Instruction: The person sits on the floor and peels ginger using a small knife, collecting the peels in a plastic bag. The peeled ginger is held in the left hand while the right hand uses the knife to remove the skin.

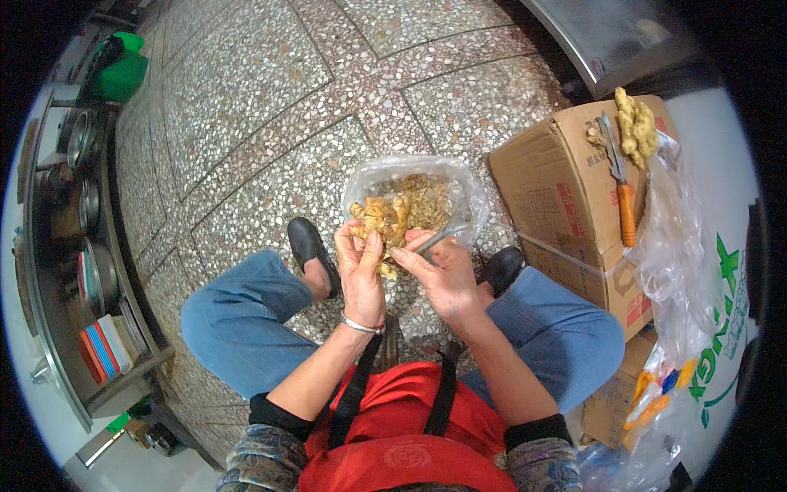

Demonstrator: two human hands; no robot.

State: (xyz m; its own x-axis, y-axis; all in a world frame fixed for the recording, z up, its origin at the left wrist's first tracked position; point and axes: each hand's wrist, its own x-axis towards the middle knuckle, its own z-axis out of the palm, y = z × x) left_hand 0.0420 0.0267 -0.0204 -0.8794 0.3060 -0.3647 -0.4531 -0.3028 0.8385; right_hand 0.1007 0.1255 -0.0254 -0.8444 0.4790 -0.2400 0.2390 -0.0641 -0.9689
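Note:
My left hand [363,270] holds a knobbly piece of ginger root [381,218], its thumb lying across the front. Close on the right, my right hand [439,270] grips a slim grey tool [433,238], perhaps a spoon or small scraper, its fingertips against the lower part of the ginger. Both hands are over the near edge of a clear plastic bag [473,172] that stands wide-mouthed on the floor. Brown peelings [427,203] lie inside the bag. Part of the tool is hidden by my fingers.
At right, a cardboard box [535,178] bears more ginger [636,129] and a wooden-handled knife [622,197]; plastic bags [670,264] hang beside it. A metal shelf [123,246] with bowls stands left. A steel appliance [605,43] is at top right. My shoes flank the bag.

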